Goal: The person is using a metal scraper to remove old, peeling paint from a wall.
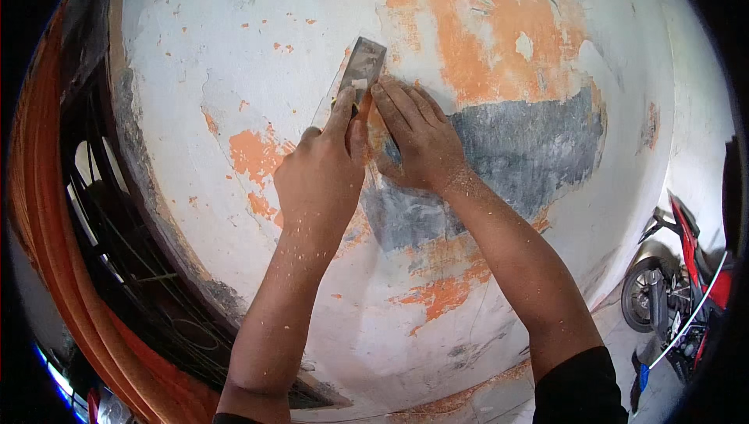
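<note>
A flat metal scraper blade lies against a wall with peeling white paint. My left hand is closed around the scraper's handle, its index finger stretched along the base of the blade. My right hand lies just right of the blade, fingers together and extended, fingertips beside the blade's edge; whether it presses on the tool or only on the wall is hard to tell. Orange paint patches and a bare grey patch show around the hands. Pale flakes dot both forearms.
An orange curtain hangs at the far left beside a dark opening with a metal grille. The wall's left edge is crumbled. A red motorcycle stands at the lower right, near a blue-tipped white pole.
</note>
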`<state>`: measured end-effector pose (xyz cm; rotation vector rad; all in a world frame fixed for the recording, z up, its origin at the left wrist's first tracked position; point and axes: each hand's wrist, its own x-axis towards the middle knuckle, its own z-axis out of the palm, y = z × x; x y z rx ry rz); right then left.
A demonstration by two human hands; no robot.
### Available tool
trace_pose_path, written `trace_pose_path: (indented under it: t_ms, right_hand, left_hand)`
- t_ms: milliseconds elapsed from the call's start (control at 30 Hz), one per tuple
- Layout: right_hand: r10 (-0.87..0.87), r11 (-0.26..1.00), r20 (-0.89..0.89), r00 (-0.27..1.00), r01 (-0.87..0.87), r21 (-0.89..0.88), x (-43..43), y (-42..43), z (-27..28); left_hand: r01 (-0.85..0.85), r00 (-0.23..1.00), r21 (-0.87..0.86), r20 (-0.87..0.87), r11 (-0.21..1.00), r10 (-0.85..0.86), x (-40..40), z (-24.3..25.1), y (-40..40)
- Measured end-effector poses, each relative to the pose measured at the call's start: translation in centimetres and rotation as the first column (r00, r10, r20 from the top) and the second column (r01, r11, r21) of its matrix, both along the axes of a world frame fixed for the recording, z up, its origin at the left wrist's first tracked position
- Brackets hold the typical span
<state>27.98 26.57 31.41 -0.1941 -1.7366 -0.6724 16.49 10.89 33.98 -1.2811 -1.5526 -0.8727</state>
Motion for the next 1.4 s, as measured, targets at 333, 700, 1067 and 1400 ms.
trace_pose_path:
  t_ms: [333, 700, 1067, 1400]
  right_hand:
    - [-0.013, 0.999, -0.006, 1.000, 0.014, 0.040, -0.4, 0.3, 0.0]
    - [-0.013, 0.998, -0.016, 1.000, 0.014, 0.058, -0.5, 0.3, 0.1]
    - [-0.035, 0.999, 0.010, 0.999, 0.035, 0.015, -0.3, -0.3, 0.2]
    - [-0.012, 1.000, -0.003, 1.000, 0.012, 0.029, -0.3, 0.1, 0.2]
  left_hand:
    - [-0.037, 0.993, -0.130, 0.104, 0.991, 0.051, 2.1, 1.4, -2.0]
    - [-0.049, 0.995, -0.131, 0.085, 0.990, 0.060, 1.9, 2.2, -1.5]
    - [-0.006, 0.997, -0.116, 0.079, 0.993, 0.016, 1.6, 2.5, -1.4]
    - [-0.023, 0.996, -0.126, 0.086, 0.992, 0.034, 1.8, 2.5, -0.9]
